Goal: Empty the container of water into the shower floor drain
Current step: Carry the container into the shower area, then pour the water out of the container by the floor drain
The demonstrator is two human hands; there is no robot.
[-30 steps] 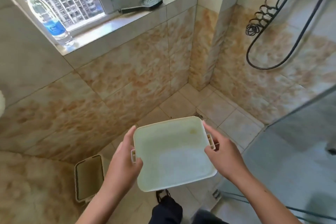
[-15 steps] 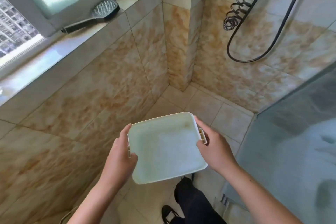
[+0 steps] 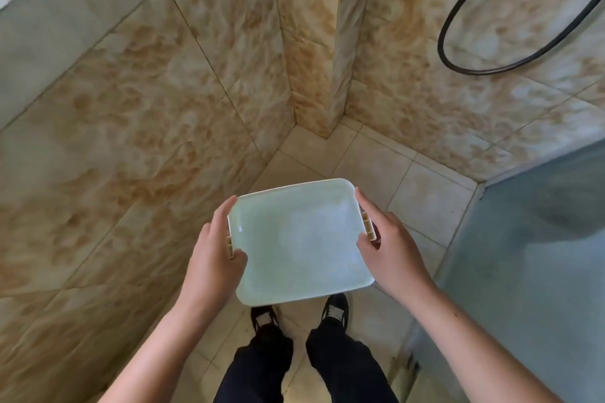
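White container (image 3: 301, 239) level — hands (image 3: 212, 258) gripping opposite sides.

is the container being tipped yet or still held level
Roughly level: the container faces up between the left hand and right hand.

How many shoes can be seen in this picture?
2. Left shoe and right shoe stand on the floor tiles, just below the container; it hides their toes.
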